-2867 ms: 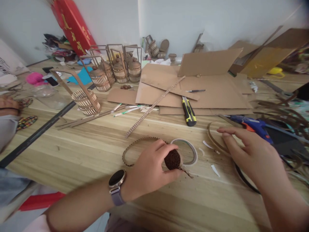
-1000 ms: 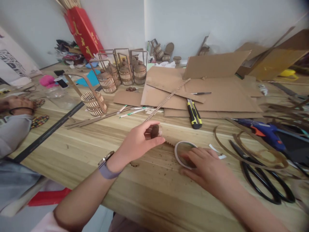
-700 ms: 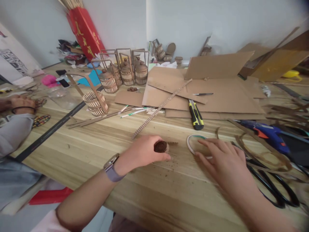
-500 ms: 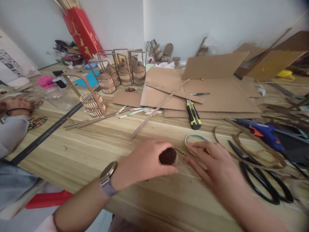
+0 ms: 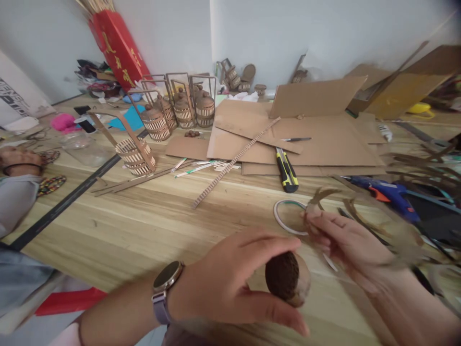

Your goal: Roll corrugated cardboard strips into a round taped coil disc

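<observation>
A plain pale wall is rising behind a wooden table (image 5: 151,221) with bold, streaky grain. In front of the person, a dark brown coil (image 5: 282,276) is showing a rough, tightly ridged round face and a smoother, paler rim; the left hand (image 5: 230,274) is curving about it, thumb and forefinger parted widely in a C and gripping it between them. The right hand (image 5: 345,240) is closing its thumb and fingers in a pinch on a flat brown strip (image 5: 319,196), the rest of which is blurring past the wrist. Beside those fingers a thin white ring (image 5: 276,218) is lying flat. Farther off, a yellow-and-black utility knife (image 5: 287,174) is resting near flat, matt cardboard sheets (image 5: 324,139), and a blue plastic glue gun (image 5: 389,194) is lying to the right. Among the containers, a slatted basket (image 5: 135,161) with a tall angular handle is standing lidless, its inside too small to read; several lidded baskets (image 5: 156,122) are clustering behind, their knobbed lids hiding the contents. A clear jar (image 5: 82,149) is sitting to the left, and a red box (image 5: 120,50) with gold lettering is leaning by the wall, holding thin sticks (image 5: 97,5).
</observation>
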`<action>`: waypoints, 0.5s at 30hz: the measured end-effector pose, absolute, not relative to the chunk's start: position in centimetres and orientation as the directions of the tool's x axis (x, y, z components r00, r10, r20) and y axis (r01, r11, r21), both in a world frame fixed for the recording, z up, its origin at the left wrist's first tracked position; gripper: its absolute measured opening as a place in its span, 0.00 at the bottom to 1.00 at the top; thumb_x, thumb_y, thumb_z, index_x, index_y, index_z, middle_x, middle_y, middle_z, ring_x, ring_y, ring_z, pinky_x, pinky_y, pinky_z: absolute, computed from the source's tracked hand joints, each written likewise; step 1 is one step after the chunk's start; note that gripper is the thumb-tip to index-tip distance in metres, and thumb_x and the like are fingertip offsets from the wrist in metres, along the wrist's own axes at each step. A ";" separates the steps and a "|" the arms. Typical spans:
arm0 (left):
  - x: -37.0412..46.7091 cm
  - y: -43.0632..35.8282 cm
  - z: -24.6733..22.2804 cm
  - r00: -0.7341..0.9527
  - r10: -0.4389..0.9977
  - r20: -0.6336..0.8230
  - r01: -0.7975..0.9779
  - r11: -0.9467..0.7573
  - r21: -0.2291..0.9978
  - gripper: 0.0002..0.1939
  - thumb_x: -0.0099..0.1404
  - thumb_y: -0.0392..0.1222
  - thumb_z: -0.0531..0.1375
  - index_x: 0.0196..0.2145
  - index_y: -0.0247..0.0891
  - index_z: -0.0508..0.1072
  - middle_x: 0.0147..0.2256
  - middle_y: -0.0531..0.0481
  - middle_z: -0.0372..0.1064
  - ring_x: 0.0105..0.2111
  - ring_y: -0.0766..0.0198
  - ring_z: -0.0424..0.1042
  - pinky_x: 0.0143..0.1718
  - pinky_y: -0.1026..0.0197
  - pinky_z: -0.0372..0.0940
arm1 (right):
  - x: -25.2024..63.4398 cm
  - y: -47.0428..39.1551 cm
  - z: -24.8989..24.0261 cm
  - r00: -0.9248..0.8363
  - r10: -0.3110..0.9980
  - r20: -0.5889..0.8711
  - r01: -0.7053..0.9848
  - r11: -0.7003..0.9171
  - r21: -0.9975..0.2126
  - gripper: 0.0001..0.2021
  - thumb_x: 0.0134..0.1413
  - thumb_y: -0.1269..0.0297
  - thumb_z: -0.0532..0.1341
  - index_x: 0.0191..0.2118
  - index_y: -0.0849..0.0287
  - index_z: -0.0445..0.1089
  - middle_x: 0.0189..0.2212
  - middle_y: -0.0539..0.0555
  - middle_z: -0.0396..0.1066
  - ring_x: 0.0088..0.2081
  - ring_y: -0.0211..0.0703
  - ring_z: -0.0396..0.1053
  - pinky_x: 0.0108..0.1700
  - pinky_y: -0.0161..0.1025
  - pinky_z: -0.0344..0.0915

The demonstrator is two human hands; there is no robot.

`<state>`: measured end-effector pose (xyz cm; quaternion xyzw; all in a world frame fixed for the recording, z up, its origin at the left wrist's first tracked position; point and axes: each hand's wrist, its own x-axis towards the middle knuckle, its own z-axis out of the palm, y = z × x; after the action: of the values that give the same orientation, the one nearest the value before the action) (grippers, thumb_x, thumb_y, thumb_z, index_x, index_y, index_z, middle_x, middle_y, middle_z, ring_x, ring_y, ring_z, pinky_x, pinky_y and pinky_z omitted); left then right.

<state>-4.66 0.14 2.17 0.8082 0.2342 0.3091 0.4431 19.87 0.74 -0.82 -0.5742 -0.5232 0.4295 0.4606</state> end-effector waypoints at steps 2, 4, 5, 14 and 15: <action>-4.5 0.1 1.9 0.685 0.698 0.208 0.147 -0.412 0.899 0.34 0.62 0.58 0.65 0.59 0.38 0.68 0.48 0.41 0.74 0.46 0.56 0.74 0.46 0.57 0.71 | 19.7 0.7 -0.4 0.067 0.993 -0.097 -0.007 -0.097 -0.995 0.17 0.47 0.46 0.68 0.28 0.55 0.71 0.20 0.47 0.63 0.17 0.33 0.54 0.16 0.33 0.58; -4.3 0.3 1.6 0.666 0.737 0.118 0.191 -0.322 0.927 0.34 0.64 0.60 0.62 0.60 0.36 0.67 0.47 0.41 0.74 0.42 0.58 0.74 0.41 0.60 0.71 | 19.2 0.3 -0.2 0.053 0.994 -0.091 -0.097 -0.086 -0.992 0.16 0.45 0.48 0.70 0.29 0.54 0.71 0.24 0.49 0.67 0.19 0.33 0.57 0.19 0.34 0.63; -4.2 0.4 1.4 0.657 0.748 0.094 0.208 -0.300 0.931 0.34 0.65 0.60 0.61 0.61 0.35 0.66 0.47 0.41 0.73 0.42 0.58 0.73 0.40 0.60 0.71 | 18.8 0.0 -0.1 0.044 0.996 -0.081 -0.138 -0.074 -0.988 0.15 0.45 0.50 0.71 0.29 0.54 0.71 0.24 0.49 0.67 0.20 0.34 0.60 0.20 0.34 0.64; -3.7 0.7 0.9 0.644 0.750 0.153 0.238 -0.386 0.891 0.30 0.70 0.56 0.55 0.63 0.36 0.62 0.55 0.39 0.67 0.52 0.53 0.69 0.51 0.54 0.68 | 16.9 -2.5 0.2 0.055 0.992 0.113 0.094 0.107 -0.990 0.10 0.49 0.57 0.70 0.28 0.56 0.73 0.21 0.50 0.71 0.22 0.38 0.69 0.21 0.32 0.69; -3.7 0.6 0.9 0.643 0.747 0.168 0.241 -0.405 0.882 0.29 0.71 0.55 0.55 0.63 0.36 0.62 0.56 0.39 0.67 0.54 0.54 0.68 0.54 0.54 0.66 | 16.8 -2.5 0.2 0.060 0.990 0.131 0.122 0.123 -0.985 0.10 0.49 0.57 0.70 0.27 0.55 0.72 0.22 0.50 0.72 0.22 0.38 0.70 0.21 0.32 0.69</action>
<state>-3.67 0.65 0.92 0.7889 0.3130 0.2836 0.4464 16.79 -2.53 0.18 -0.5126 -0.5420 0.4195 0.5172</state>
